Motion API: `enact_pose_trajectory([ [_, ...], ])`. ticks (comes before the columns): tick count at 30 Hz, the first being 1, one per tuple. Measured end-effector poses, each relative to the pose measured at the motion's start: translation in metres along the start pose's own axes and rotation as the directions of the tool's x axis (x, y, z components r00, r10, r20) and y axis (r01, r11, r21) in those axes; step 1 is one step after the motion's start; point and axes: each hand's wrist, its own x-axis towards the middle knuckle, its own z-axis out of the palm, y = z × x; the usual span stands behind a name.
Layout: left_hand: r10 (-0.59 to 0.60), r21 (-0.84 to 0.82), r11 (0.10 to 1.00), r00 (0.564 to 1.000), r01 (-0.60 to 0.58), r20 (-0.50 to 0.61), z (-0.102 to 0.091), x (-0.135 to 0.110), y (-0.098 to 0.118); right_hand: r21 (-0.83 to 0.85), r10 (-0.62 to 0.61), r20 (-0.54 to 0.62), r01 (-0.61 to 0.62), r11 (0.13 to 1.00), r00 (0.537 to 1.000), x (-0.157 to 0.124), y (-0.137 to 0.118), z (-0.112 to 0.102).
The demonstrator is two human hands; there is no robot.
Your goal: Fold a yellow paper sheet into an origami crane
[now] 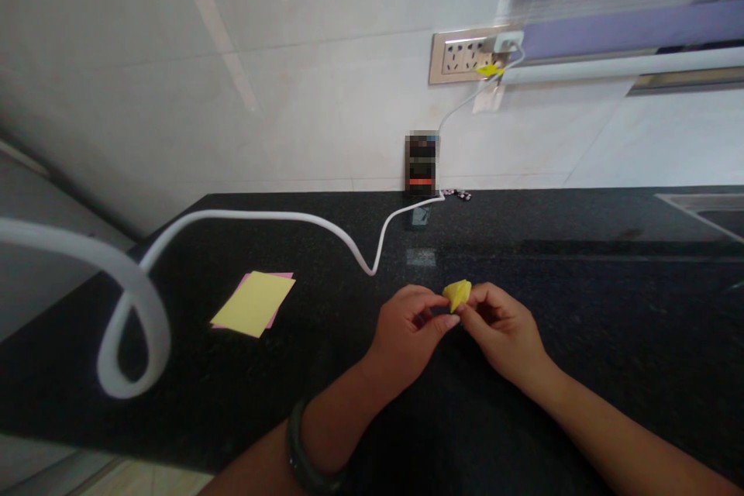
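A small folded piece of yellow paper (pixel 457 294) is held up between my two hands, just above the dark countertop. My left hand (pixel 410 333) pinches its left and lower side with thumb and forefinger. On the other side, my right hand (pixel 505 329) grips the paper's right edge between thumb and curled fingers. The finer folds are too small to make out. To the left lie square sheets of paper, a yellow sheet (pixel 256 304) on top of a pink sheet (pixel 283 276) that shows at the edges.
A white cable (pixel 291 215) loops across the left side of the black countertop (pixel 349 403). It runs to a phone-like dark device (pixel 421 163) leaning on the tiled wall. Above is a socket panel (pixel 439 58) with a white plug (pixel 509 41). A sink edge (pixel 691 211) shows at right.
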Motion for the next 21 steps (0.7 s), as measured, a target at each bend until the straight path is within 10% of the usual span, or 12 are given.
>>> enact_pose_trajectory([
  [12,0.263,0.377,0.885,0.962,-0.272,0.077,-0.008,-0.001,0.008,-0.187,-0.206,0.139,0.230,0.955,0.969,0.001,-0.010,-0.012],
  [21,0.381,0.441,0.814,0.921,-0.377,0.085,-0.012,0.000,0.004,-0.271,-0.469,0.277,0.537,0.799,0.838,0.009,-0.014,-0.021],
])
